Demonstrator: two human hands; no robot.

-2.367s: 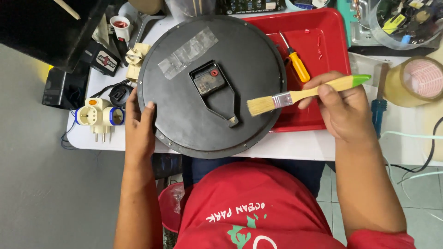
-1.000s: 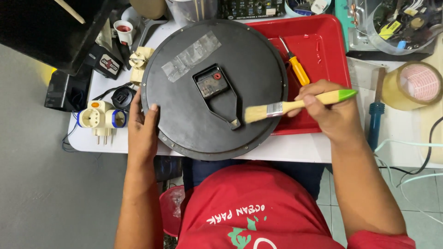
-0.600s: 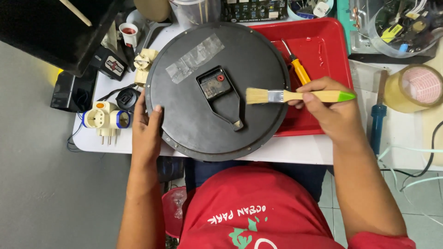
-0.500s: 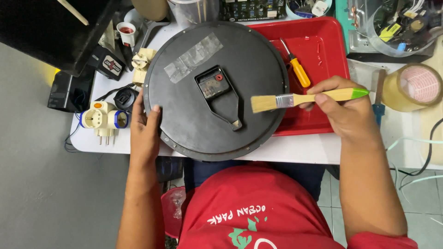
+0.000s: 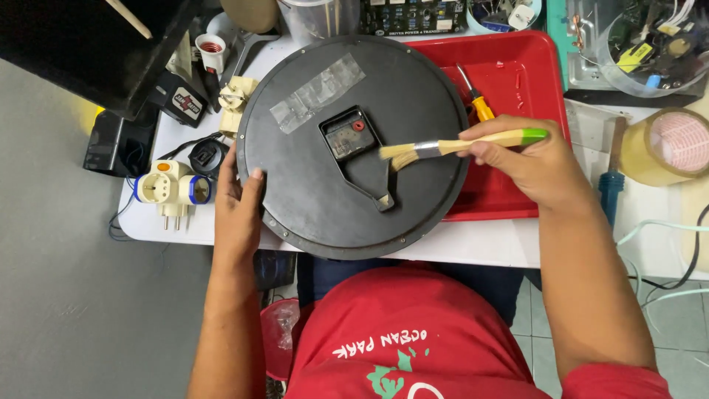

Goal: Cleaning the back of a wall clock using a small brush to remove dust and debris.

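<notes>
A round black wall clock (image 5: 325, 199) lies face down on the white table, its back up, with a strip of clear tape (image 5: 317, 92) and a square mechanism box (image 5: 348, 137) in the middle. My left hand (image 5: 238, 210) rests on the clock's left rim, thumb on its back. My right hand (image 5: 532, 159) grips a small paintbrush (image 5: 458, 145) with a wooden handle and green end. Its bristles point left and sit just right of the mechanism box.
A red tray (image 5: 517, 74) with an orange-handled screwdriver (image 5: 476, 100) lies under the clock's right side. A roll of brown tape (image 5: 668, 144) and a blue-handled tool (image 5: 611, 188) are at the right. White plug adapters (image 5: 170, 188) and a lamp socket (image 5: 210, 52) sit left.
The brush has swept back and forth over the clock's back and now sits higher, closer to the mechanism box. My left hand stays on the rim.
</notes>
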